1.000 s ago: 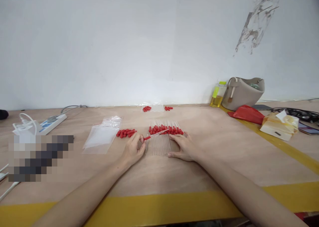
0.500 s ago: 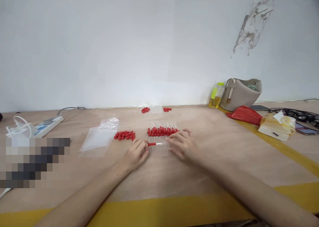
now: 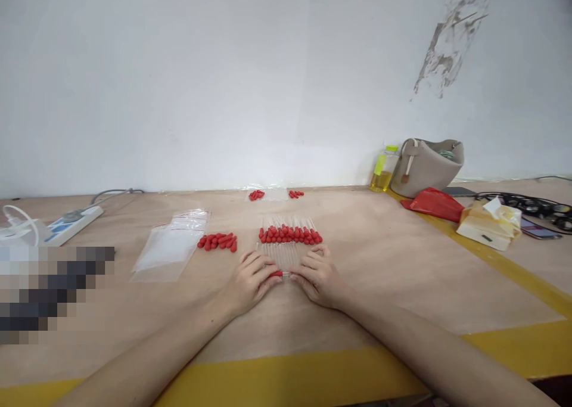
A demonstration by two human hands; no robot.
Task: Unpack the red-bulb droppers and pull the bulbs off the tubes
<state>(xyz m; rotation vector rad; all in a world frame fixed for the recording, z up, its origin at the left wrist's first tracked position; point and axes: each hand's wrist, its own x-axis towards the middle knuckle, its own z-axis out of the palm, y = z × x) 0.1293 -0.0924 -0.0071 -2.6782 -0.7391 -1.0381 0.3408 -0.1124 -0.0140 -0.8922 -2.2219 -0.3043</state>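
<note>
A row of clear glass droppers with red rubber bulbs (image 3: 289,235) lies side by side on the wooden table (image 3: 384,264). My left hand (image 3: 250,279) and my right hand (image 3: 318,275) meet just in front of this row. Together they pinch one dropper (image 3: 277,273), which lies crosswise between them; its red bulb shows at my left fingertips. The fingers of both hands are curled. A loose pile of red bulbs (image 3: 217,241) sits to the left of the row.
Clear zip bags (image 3: 172,245) lie left of the bulbs. More red bulbs (image 3: 257,195) sit by the wall. A power strip (image 3: 67,222) is far left. At the right stand a yellow bottle (image 3: 383,170), a beige bag (image 3: 429,165), a red pouch (image 3: 431,204) and a tissue pack (image 3: 489,225).
Both hands have drawn back toward me with the single dropper, from over the row to the bare table in front of it. My right hand went from flat to pinching.
</note>
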